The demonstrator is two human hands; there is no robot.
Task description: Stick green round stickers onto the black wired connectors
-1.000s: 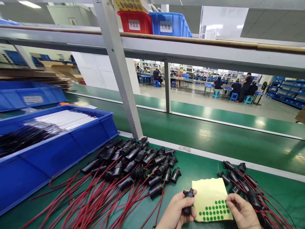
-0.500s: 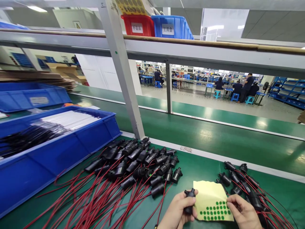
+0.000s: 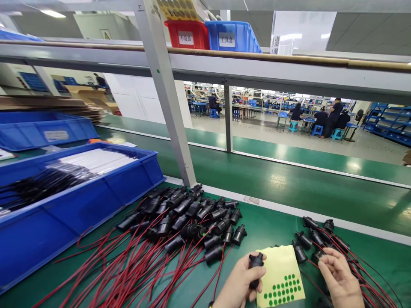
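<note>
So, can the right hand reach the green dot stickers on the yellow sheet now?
Probably yes. The right hand hovers just beside the yellow sheet, and nothing covers the green dot stickers.

Left hand (image 3: 239, 284) and right hand (image 3: 341, 280): bare, no gloves, rings or watch visible. No sleeves in view at either wrist.

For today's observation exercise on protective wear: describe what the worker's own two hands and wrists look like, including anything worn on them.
Both the left hand and the right hand are bare: no gloves, finger cots or rings show. No sleeve cuff reaches the visible wrists. A small dark-and-yellow bit shows at the picture's bottom edge by the left wrist; it is too cut off to identify.
</note>
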